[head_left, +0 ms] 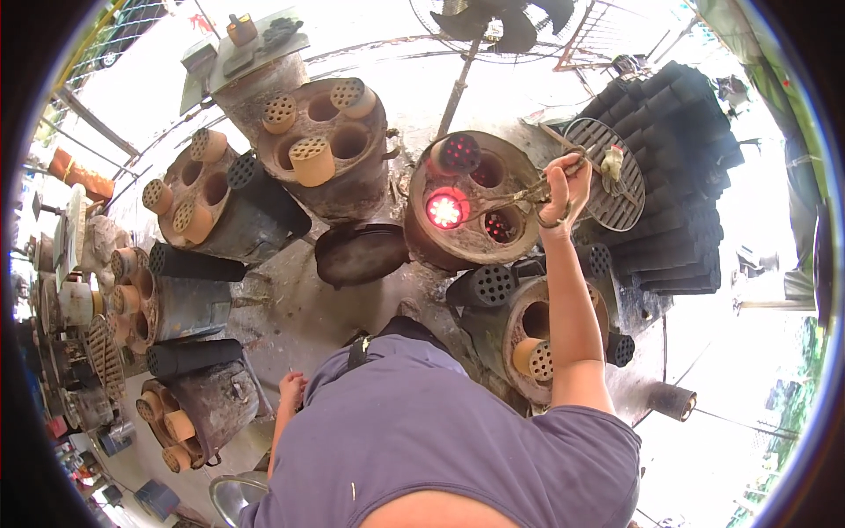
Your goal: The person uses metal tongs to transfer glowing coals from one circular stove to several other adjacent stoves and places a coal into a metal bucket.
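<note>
My right hand (568,185) is closed around the handles of metal tongs (519,195), reaching over a round stove (427,242) ahead of me. The tongs' tips are beside a glowing red honeycomb coal briquette (446,209) in one of the stove's holes; whether they grip it I cannot tell. A dark briquette with red-lit holes (459,153) stands up from the hole behind. Another briquette (500,227), dimly glowing, sits low in the right front hole. My left hand (291,388) hangs by my side with curled fingers, and nothing shows in it.
Several similar stoves (352,198) with tan spent briquettes (312,161) stand ahead and left. A round slatted grate (607,207) lies right of my right hand, before stacked black briquettes (678,150). A dark round lid (361,255) is near my feet. A fan (502,26) stands beyond.
</note>
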`<state>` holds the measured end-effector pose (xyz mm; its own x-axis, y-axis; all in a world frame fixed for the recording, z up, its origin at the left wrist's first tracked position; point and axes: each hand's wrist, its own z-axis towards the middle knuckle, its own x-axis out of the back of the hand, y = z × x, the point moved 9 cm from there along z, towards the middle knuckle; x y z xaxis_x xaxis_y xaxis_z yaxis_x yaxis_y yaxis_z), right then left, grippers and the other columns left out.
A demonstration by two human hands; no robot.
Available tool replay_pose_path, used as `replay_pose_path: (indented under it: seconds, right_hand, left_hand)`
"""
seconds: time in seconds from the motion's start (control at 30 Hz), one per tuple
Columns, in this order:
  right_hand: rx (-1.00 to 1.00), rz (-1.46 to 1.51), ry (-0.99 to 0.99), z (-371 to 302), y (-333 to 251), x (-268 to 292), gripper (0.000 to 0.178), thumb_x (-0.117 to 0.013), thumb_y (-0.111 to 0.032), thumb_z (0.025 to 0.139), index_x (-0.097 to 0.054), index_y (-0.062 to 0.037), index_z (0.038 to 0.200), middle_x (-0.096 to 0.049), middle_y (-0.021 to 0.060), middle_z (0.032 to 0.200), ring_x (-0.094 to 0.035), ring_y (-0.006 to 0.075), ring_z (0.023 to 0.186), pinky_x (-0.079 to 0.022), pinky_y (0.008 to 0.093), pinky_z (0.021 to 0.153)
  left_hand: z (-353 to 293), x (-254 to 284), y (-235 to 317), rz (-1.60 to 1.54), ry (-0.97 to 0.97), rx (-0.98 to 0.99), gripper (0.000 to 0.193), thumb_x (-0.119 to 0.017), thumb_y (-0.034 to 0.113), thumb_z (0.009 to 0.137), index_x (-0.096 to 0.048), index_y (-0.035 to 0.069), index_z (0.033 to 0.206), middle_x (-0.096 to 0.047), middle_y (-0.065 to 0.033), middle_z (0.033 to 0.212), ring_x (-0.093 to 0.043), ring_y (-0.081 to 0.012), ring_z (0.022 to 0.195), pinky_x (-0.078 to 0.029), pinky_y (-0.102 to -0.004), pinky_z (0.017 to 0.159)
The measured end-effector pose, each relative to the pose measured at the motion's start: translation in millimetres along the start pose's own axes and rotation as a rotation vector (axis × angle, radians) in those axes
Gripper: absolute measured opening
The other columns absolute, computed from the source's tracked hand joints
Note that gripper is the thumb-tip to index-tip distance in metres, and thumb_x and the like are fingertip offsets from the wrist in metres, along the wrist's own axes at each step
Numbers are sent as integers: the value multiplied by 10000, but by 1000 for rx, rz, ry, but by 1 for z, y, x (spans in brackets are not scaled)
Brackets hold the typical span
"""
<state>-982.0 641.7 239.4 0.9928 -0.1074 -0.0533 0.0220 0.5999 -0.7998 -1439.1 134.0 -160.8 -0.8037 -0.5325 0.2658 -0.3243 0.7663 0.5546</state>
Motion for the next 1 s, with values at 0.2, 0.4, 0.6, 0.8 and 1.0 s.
replay_pose_path:
  seconds: [0.2,0.4,0.6,0.8,1.0]
  right_hand:
    - [-16,-312,82,20,38,-27,210,-552,-178,793,-419,-60,682,-402,-11,577,-360,74,518,-312,220,479]
    - [53,-217,47,42,-39,-38,204,-544,-169,814,-435,-78,668,-406,-22,544,-344,53,472,-288,213,428]
    - [156,-71,73,66,-154,-19,229,-454,-126,864,-408,-50,653,-373,0,529,-327,71,465,-344,226,483]
    - [248,-149,147,76,-190,10,236,-451,-90,836,-394,-53,611,-349,2,534,-323,80,470,-347,231,485]
    - [314,-386,117,84,-153,12,126,-549,-75,812,-458,-23,741,-433,8,594,-399,65,525,-363,205,507]
  left_hand:
    - [2,3,-17,-67,20,25,256,-480,31,748,-515,-16,997,-597,-146,787,-574,-203,625,-468,-291,530]
    - [1,8,-23,-44,22,-8,248,-514,35,715,-558,-14,954,-587,-91,733,-535,-151,582,-428,-252,513]
    - [14,11,-26,87,32,-31,255,-523,43,715,-563,-5,963,-579,-76,712,-524,-137,570,-419,-244,506]
    - [29,-1,-13,-2,-37,-18,247,-513,44,729,-550,5,970,-590,-92,718,-522,-137,567,-415,-243,496]
    - [31,-8,1,-58,-94,16,247,-493,44,750,-517,14,995,-600,-119,747,-531,-155,578,-423,-250,505]
